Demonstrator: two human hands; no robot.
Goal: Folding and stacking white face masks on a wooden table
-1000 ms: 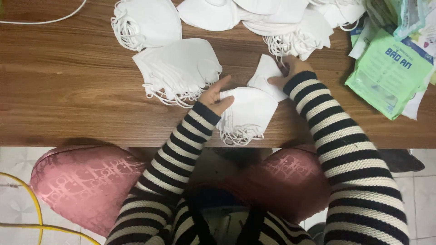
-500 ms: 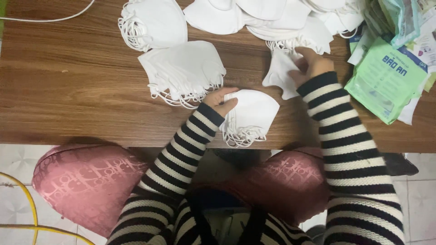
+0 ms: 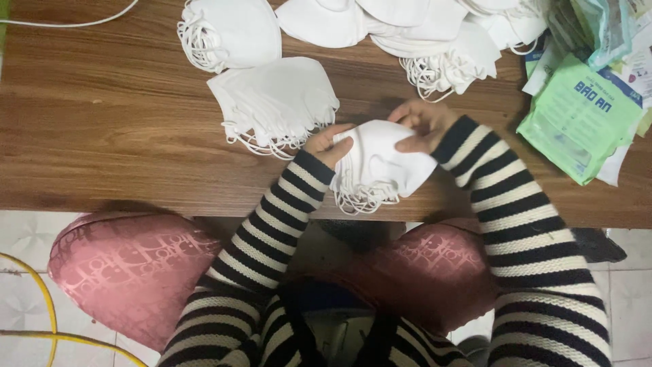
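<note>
Both hands, left hand (image 3: 331,145) and right hand (image 3: 422,122), pinch a white mask stack (image 3: 377,166) near the wooden desk (image 3: 102,136) edge, above tiled floor (image 3: 20,238).

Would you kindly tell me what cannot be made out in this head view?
- How many masks are in the stack both hands hold: layers overlap.
- Left hand: fingertips hidden behind that stack.
- Right hand: palm turned away.
- Far mask piles: cut off by the top edge.
- Green packets: partly overlapped, cut off at right.
</note>
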